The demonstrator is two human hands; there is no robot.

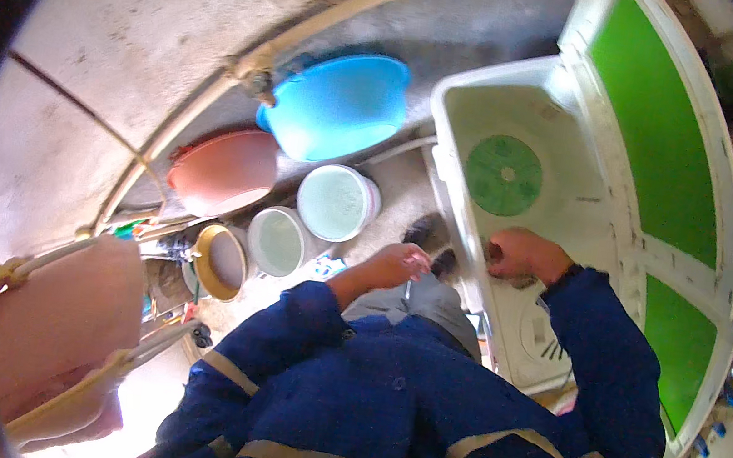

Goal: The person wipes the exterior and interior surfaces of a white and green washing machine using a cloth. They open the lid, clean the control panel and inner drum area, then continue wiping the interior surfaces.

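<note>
The white tub of a twin-tub washing machine (553, 217) stands at the right, with a round green pulsator (504, 176) at its bottom. My right hand (522, 256), its fingers curled, is over the tub just below the pulsator in the picture; whether it grips anything is hidden. My left hand (401, 265) hangs in front of my grey trousers (399, 296), left of the tub's rim, its fingers bent and blurred. I cannot tell whether something small is in it.
Along the wall stand a blue plastic basin (340, 109), a reddish basin (226, 170) and several buckets, among them a white bucket (335, 202) and a yellow-rimmed bucket (221, 263). A raised green lid (660, 128) borders the tub. Pink cloth (68, 309) hangs over poles at lower left.
</note>
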